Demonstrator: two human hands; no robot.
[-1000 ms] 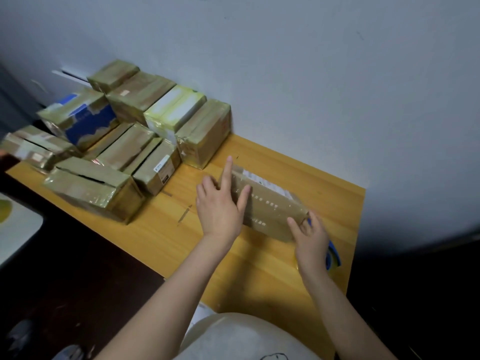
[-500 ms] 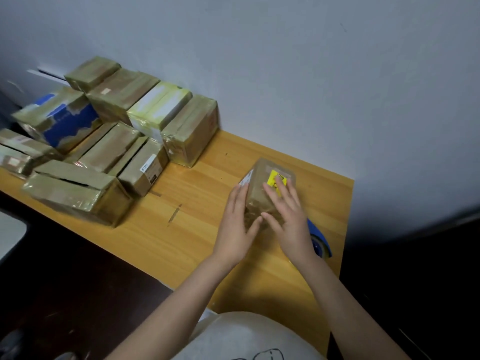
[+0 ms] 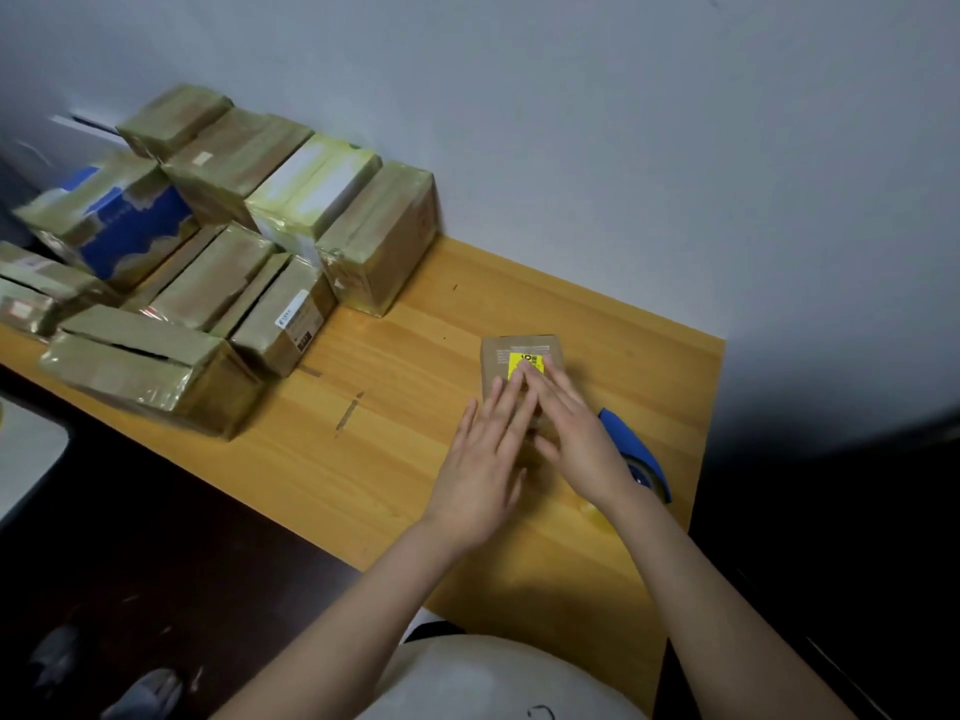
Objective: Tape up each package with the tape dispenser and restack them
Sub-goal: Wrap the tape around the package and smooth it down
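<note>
Lying under both flat grips (image 3: 480,462) (image 3: 576,433): package (image 3: 501,356)

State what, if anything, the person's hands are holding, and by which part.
Nothing is gripped: left hand and right hand press straight fingers flat on top of the small box.

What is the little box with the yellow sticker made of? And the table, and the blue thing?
The little box looks like cardboard: dull brown with straight folded edges. The table looks like wood, smooth and honey-coloured, with grain lines showing. The blue tape dispenser is probably hard plastic: even colour, smooth curved shape.
</note>
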